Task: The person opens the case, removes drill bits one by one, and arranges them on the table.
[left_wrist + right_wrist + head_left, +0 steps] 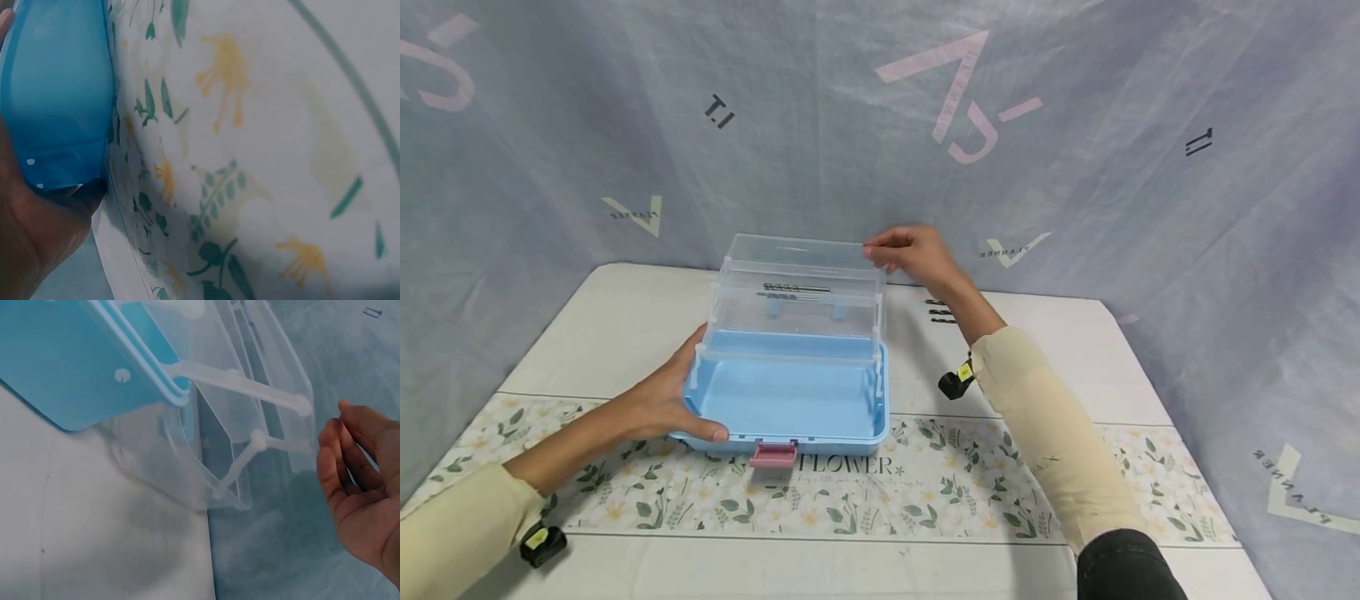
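Observation:
A light-blue storage box (790,408) with a pink latch (773,455) sits before me, its clear stepped trays (797,250) raised behind the opening. My left hand (662,408) grips the box's left side, thumb over the front rim; the left wrist view has the blue wall (56,94) against that palm. Beside the top tray's right corner is my right hand (913,254), fingers loosely bent. In the right wrist view its fingertips (326,459) are right at the tray edge, with nothing visible between them. Drill bits (797,288) lie in the trays.
Three dark drill bits (942,312) lie on the white table right of the box, partly behind the right forearm. A floral strip (955,483) crosses the table (820,567). Patterned grey cloth (820,125) hangs behind. Small black devices (955,383) are on both wrists.

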`<state>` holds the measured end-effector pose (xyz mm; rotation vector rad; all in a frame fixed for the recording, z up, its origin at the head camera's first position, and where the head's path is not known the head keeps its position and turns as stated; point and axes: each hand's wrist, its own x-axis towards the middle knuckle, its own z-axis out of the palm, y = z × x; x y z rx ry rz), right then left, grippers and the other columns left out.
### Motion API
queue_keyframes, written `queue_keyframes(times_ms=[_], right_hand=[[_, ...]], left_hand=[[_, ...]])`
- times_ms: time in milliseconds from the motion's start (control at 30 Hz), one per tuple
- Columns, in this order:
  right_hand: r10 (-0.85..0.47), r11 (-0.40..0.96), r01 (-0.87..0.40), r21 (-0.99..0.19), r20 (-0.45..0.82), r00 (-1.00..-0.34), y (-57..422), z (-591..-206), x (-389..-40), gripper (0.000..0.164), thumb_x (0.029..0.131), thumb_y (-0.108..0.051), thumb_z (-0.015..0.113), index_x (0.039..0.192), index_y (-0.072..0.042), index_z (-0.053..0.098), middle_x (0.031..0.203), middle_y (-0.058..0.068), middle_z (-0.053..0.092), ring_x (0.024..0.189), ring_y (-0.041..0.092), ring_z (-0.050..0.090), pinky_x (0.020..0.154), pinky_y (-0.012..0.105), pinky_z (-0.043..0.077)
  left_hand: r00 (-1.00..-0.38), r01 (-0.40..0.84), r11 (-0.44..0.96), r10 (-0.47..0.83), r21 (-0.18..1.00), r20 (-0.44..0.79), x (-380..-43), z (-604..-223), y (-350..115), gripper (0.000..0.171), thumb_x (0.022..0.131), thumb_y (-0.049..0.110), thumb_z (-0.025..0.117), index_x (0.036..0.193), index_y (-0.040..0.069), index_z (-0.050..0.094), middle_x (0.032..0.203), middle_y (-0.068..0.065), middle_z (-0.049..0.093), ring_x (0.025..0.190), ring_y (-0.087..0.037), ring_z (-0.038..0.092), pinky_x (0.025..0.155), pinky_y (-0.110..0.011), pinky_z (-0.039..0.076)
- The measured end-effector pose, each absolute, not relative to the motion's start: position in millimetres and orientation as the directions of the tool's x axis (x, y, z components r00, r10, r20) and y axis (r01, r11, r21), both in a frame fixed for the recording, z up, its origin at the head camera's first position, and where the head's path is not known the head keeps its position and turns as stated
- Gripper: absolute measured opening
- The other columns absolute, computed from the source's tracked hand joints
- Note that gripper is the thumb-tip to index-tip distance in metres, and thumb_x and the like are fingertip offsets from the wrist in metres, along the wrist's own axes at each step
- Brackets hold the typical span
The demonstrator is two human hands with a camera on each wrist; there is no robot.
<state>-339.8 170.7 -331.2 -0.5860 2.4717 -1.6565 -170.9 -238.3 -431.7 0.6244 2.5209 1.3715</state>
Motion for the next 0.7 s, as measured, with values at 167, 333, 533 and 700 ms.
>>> queue_keyframes(times_ms=[167,333,533,700], right_hand=[[-0.399,0.386,-0.324,-0.864,0.160,-0.903,158,-334,-342,0.032,0.106,-0.025,0.082,0.131,-0.005,0.084,0.122,0.010,0.084,0.105,0.026,0.073,0.090,0.039,0.058],[-0.415,0.439,-0.388,-0.810,0.201,-0.887,146,-338,-345,0.025,0.105,-0.020,0.084,0.125,-0.006,0.087,0.123,0.014,0.085,0.110,0.025,0.079,0.100,0.041,0.063],[-0.431,0.483,-0.426,-0.766,0.215,-0.876,135,-342,-349,0.019,0.103,-0.017,0.086,0.117,-0.006,0.090,0.120,0.015,0.086,0.111,0.028,0.080,0.097,0.042,0.064],[-0.428,0.488,-0.405,-0.773,0.192,-0.883,129,-342,-350,0.019,0.104,-0.016,0.084,0.118,-0.004,0.089,0.122,0.016,0.086,0.116,0.030,0.079,0.104,0.045,0.064]], left_hand=[[-0.884,0.275,0.447,0.466,0.851,0.040,-171,-432,-238,0.168,0.068,0.013,0.108,0.182,0.028,-0.015,0.185,-0.031,0.011,0.166,-0.063,0.019,0.119,-0.092,0.026],[-0.890,0.261,0.477,0.456,0.839,0.017,-168,-429,-239,0.168,0.069,0.018,0.108,0.181,0.031,-0.016,0.188,-0.030,0.001,0.168,-0.066,0.009,0.117,-0.096,0.022],[-0.889,0.255,0.466,0.457,0.847,0.016,-168,-430,-238,0.168,0.069,0.015,0.107,0.181,0.031,-0.016,0.185,-0.031,0.011,0.166,-0.064,0.020,0.118,-0.092,0.028],[-0.894,0.247,0.480,0.448,0.842,0.006,-167,-428,-238,0.168,0.069,0.016,0.108,0.181,0.027,-0.017,0.182,-0.034,0.017,0.163,-0.062,0.028,0.119,-0.089,0.031]])
